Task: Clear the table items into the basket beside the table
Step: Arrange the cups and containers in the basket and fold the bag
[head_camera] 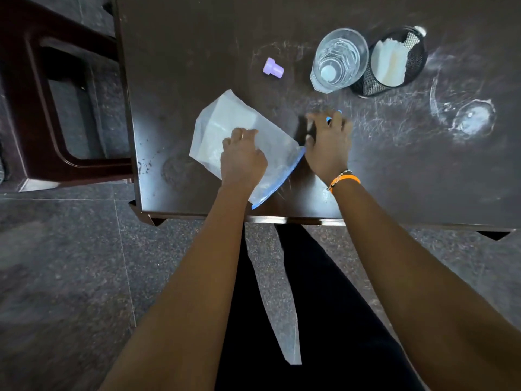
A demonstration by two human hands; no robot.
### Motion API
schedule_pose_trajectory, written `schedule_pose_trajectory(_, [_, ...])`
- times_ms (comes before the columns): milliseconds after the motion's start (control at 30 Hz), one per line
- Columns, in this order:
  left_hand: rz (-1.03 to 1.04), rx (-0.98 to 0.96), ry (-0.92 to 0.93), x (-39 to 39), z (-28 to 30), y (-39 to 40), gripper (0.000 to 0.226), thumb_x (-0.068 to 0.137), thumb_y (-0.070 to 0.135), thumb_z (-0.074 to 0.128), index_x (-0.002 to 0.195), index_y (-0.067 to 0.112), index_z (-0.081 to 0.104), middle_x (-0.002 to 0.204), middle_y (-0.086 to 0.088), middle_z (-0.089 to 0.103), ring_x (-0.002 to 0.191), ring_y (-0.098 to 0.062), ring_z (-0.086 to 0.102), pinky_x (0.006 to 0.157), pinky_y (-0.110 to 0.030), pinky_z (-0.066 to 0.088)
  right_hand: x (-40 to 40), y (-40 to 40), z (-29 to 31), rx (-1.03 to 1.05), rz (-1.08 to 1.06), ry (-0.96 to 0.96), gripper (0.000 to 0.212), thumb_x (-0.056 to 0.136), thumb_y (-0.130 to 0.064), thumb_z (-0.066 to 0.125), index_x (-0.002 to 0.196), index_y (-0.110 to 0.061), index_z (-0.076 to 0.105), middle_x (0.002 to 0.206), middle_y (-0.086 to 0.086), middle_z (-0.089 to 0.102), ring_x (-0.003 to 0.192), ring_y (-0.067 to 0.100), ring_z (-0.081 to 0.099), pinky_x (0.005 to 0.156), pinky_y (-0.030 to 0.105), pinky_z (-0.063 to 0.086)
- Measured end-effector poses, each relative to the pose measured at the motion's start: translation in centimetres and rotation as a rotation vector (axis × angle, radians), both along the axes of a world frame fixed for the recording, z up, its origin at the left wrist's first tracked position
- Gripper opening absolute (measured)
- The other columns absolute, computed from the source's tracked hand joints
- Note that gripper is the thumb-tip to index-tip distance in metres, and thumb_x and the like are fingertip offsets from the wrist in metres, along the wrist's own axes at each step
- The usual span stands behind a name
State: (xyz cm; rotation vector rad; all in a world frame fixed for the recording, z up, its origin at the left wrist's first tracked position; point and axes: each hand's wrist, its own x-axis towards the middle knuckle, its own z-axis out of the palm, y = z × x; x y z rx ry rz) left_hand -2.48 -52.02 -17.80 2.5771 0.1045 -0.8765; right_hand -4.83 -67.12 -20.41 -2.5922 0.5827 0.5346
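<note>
Left hand (243,156): fingers curled, pressing on clear blue-zip plastic bag (225,122) near table (197,38) front edge. Right hand (328,139): pinching small blue item (335,115), blurred. Basket: unseen. Advice: gather bag flat, grip zip edge. Remaining: lilac cap (273,66), glass tumbler (338,60), mesh cup (394,63).

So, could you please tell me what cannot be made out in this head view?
- Small blue item under the right hand: hidden by fingers, blurred.
- Zip bag contents: left hand and glare cover them.
- Basket: not seen in the frame.
- Mesh cup contents: too small.
</note>
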Motion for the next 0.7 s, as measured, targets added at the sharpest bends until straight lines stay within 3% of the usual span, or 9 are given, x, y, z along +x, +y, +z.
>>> schedule_pose_trajectory(100, [0.004,0.013,-0.141,2.4,-0.8,-1.9,0.053,0.090,0.003,0.049,0.140,0.017,0.038,0.148,-0.008,0.036,0.130,-0.028,0.038,0.106,-0.035,0.037,0.6,-1.7,-0.2,0.057,0.034,0.032,0.060,0.077,0.003,0.049,0.134,-0.019,0.048,0.146,0.018,0.029,0.133,0.041,0.025,0.103,0.048,0.037])
schedule_pose_trajectory(200, [-0.215,-0.010,-0.241,6.1,-2.3,-4.1,0.070,0.087,-0.006,0.049,0.147,0.018,0.023,0.155,-0.008,0.024,0.138,-0.030,0.029,0.111,-0.036,0.030,0.9,-2.6,-1.1,0.083,0.115,0.058,0.060,0.075,0.007,0.050,0.131,-0.014,0.051,0.148,0.018,0.027,0.135,0.042,0.021,0.101,0.044,0.040])
schedule_pose_trajectory(333, [-0.460,0.053,-0.235,10.3,-3.9,-6.2,0.074,0.086,-0.013,0.037,0.150,0.020,0.018,0.160,-0.004,0.005,0.145,-0.036,0.010,0.118,-0.041,0.021,0.6,-2.8,-2.4,0.070,0.134,0.024,0.053,0.074,0.012,0.046,0.122,-0.007,0.056,0.146,0.013,0.034,0.132,0.038,0.025,0.095,0.037,0.043])
schedule_pose_trajectory(400, [-0.499,0.069,-0.221,11.3,-4.3,-6.8,0.070,0.088,-0.013,0.033,0.149,0.019,0.022,0.161,-0.003,0.002,0.144,-0.037,0.012,0.116,-0.042,0.025,0.4,-2.8,-2.7,0.085,0.105,-0.001,0.053,0.073,0.016,0.044,0.120,-0.006,0.058,0.145,0.012,0.036,0.131,0.037,0.027,0.091,0.036,0.046])
schedule_pose_trajectory(533, [-0.494,0.121,-0.267,11.9,-4.4,-7.7,0.055,0.089,-0.011,0.039,0.140,0.011,0.037,0.152,-0.010,0.023,0.127,-0.037,0.035,0.103,-0.041,0.042,0.3,-2.8,-3.1,0.080,0.080,-0.018,0.053,0.075,0.018,0.043,0.118,-0.008,0.061,0.144,0.011,0.039,0.129,0.036,0.030,0.088,0.036,0.048])
schedule_pose_trajectory(700, [-0.397,0.097,-0.269,11.9,-4.2,-7.6,0.035,0.087,-0.009,0.045,0.119,0.002,0.052,0.136,-0.015,0.043,0.110,-0.038,0.052,0.090,-0.041,0.045,0.8,-3.3,-2.9,0.105,0.087,-0.012,0.053,0.073,0.020,0.045,0.112,-0.010,0.063,0.138,0.010,0.043,0.122,0.035,0.034,0.080,0.039,0.054])
